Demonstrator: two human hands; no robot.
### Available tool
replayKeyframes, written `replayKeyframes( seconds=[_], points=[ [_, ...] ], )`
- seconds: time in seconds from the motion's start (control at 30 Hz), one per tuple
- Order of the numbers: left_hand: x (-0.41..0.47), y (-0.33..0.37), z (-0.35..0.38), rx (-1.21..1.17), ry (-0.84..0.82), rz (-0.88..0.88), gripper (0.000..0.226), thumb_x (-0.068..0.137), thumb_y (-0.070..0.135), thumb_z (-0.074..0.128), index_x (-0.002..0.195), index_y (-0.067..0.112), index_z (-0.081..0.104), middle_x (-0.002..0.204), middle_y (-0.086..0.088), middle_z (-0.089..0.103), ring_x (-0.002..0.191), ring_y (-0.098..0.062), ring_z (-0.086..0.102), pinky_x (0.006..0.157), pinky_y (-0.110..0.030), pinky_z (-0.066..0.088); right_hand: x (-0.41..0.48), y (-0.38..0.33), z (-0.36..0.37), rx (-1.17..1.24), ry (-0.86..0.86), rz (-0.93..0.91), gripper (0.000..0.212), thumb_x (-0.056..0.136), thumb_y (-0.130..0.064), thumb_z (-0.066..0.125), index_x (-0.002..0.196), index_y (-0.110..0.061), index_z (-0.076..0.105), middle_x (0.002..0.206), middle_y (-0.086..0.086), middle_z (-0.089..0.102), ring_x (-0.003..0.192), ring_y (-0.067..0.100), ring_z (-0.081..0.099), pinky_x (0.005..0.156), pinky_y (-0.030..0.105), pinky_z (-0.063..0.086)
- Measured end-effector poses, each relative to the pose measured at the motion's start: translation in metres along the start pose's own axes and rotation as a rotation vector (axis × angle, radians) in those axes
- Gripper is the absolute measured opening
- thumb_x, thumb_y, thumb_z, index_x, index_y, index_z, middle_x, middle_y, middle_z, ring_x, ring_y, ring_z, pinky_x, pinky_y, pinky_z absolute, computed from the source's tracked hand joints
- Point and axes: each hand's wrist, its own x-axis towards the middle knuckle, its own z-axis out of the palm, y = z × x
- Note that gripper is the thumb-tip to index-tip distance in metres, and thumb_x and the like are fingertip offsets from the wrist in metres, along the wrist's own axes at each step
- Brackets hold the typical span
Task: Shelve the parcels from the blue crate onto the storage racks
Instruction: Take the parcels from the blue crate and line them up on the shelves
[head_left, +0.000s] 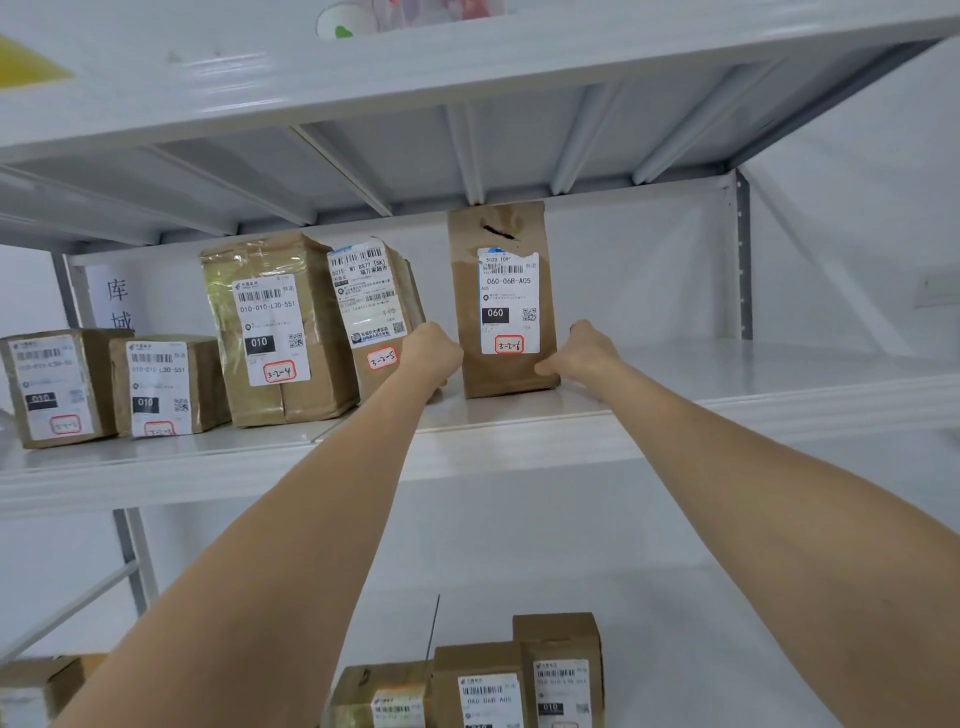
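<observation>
brown paper wraps the tall parcel (501, 299) that stands upright on the white shelf (675, 395) of the storage rack, its top close under the shelf above. its white label faces out, printed 060 and hand-marked 3-2-6 in a red box (the label's top edge is torn). the left hand (434, 351) presses against the parcel's lower left side and the right hand (582, 353) against its lower right corner, so the two hands clamp it between them; how the fingers curl behind it cannot be told. both bare forearms reach up from below. just beside the left hand leans a parcel marked 3-2-5 (376, 317), tilted toward a taped parcel marked 3-2-4 (275, 327). further left on the same shelf sit two smaller boxes (109, 387), side by side. on the lower shelf, between the arms, more labelled boxes (498, 675) stand close together.
</observation>
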Motion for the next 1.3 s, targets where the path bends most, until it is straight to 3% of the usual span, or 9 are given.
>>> replayKeyframes(
  seconds=[0.1, 0.17, 0.27, 0.33, 0.53, 0.67, 0.87, 1.03, 1.3],
  points=[
    [-0.025, 0.009, -0.01, 0.042, 0.085, 0.031, 0.01, 0.088, 0.001, 0.045, 0.08, 0.0, 0.051, 0.077, -0.013, 0.051, 0.076, -0.027, 0.05, 0.058, -0.03, 0.039, -0.019, 0.002, -0.011, 0.004, 0.129, -0.066, 0.074, 0.078, -0.038, 0.073, 0.138, -0.012, 0.037, 0.136, 0.011, 0.043, 0.126, 0.031, 0.043, 0.094, 0.038, 0.042],
    [-0.045, 0.015, -0.013, 0.041, 0.129, 0.044, 0.021, 0.089, 0.003, 0.045, 0.105, 0.0, 0.057, 0.098, -0.017, 0.058, 0.089, -0.029, 0.055, 0.069, -0.031, 0.041, -0.036, 0.005, -0.019, -0.002, 0.199, -0.125, 0.068, 0.082, -0.039, 0.068, 0.138, -0.016, 0.038, 0.136, 0.01, 0.041, 0.126, 0.03, 0.041, 0.091, 0.038, 0.042],
    [-0.082, 0.022, -0.013, 0.029, 0.193, 0.063, 0.041, 0.092, 0.006, 0.044, 0.133, 0.003, 0.047, 0.128, -0.015, 0.055, 0.116, -0.03, 0.052, 0.088, -0.032, 0.043, -0.065, 0.011, -0.025, -0.037, 0.243, -0.21, 0.06, 0.085, -0.038, 0.062, 0.137, -0.019, 0.039, 0.136, 0.007, 0.04, 0.126, 0.027, 0.038, 0.088, 0.037, 0.042],
    [-0.108, 0.026, -0.009, -0.009, 0.241, 0.081, 0.04, 0.093, 0.008, 0.044, 0.132, 0.005, 0.047, 0.129, -0.012, 0.056, 0.119, -0.027, 0.051, 0.094, -0.032, 0.042, -0.086, 0.018, -0.027, -0.047, 0.277, -0.275, 0.054, 0.086, -0.039, 0.06, 0.133, -0.02, 0.043, 0.134, 0.007, 0.042, 0.124, 0.027, 0.038, 0.089, 0.037, 0.042],
    [-0.184, 0.019, 0.027, -0.105, 0.221, 0.12, 0.033, 0.09, 0.011, 0.046, 0.121, 0.012, 0.056, 0.114, -0.004, 0.065, 0.107, -0.02, 0.058, 0.084, -0.028, 0.045, -0.152, 0.065, -0.033, -0.128, 0.277, -0.375, 0.046, 0.088, -0.034, 0.059, 0.131, -0.022, 0.046, 0.13, 0.004, 0.044, 0.124, 0.025, 0.038, 0.09, 0.035, 0.041],
    [-0.228, -0.005, 0.068, -0.116, 0.077, 0.061, 0.03, 0.092, 0.011, 0.046, 0.12, 0.013, 0.056, 0.111, -0.003, 0.064, 0.1, -0.017, 0.058, 0.078, -0.026, 0.044, -0.195, 0.12, -0.021, -0.172, 0.204, -0.335, 0.046, 0.09, -0.035, 0.058, 0.132, -0.022, 0.045, 0.133, 0.003, 0.044, 0.126, 0.024, 0.037, 0.09, 0.034, 0.042],
    [-0.319, -0.071, 0.147, -0.096, -0.178, -0.062, 0.032, 0.09, 0.01, 0.048, 0.122, 0.011, 0.055, 0.114, -0.004, 0.065, 0.106, -0.02, 0.059, 0.086, -0.026, 0.045, -0.269, 0.225, 0.022, -0.296, -0.043, -0.166, 0.05, 0.09, -0.033, 0.058, 0.135, -0.02, 0.041, 0.136, 0.005, 0.041, 0.128, 0.025, 0.034, 0.098, 0.035, 0.04],
    [-0.39, -0.128, 0.215, -0.061, -0.395, -0.209, 0.034, 0.087, 0.009, 0.053, 0.12, 0.01, 0.058, 0.113, -0.006, 0.066, 0.107, -0.025, 0.06, 0.092, -0.038, 0.049, -0.32, 0.323, 0.051, -0.422, -0.229, -0.03, 0.054, 0.088, -0.028, 0.06, 0.137, -0.018, 0.041, 0.136, 0.008, 0.04, 0.128, 0.027, 0.035, 0.1, 0.036, 0.039],
    [-0.498, -0.2, 0.335, -0.016, -0.709, -0.516, 0.041, 0.089, 0.014, 0.057, 0.129, 0.011, 0.048, 0.124, -0.007, 0.057, 0.104, -0.023, 0.057, 0.083, -0.03, 0.046, -0.368, 0.491, 0.087, -0.487, -0.488, 0.183, 0.056, 0.089, -0.037, 0.057, 0.138, -0.018, 0.039, 0.138, 0.009, 0.038, 0.128, 0.028, 0.034, 0.1, 0.037, 0.037]
  ],
)
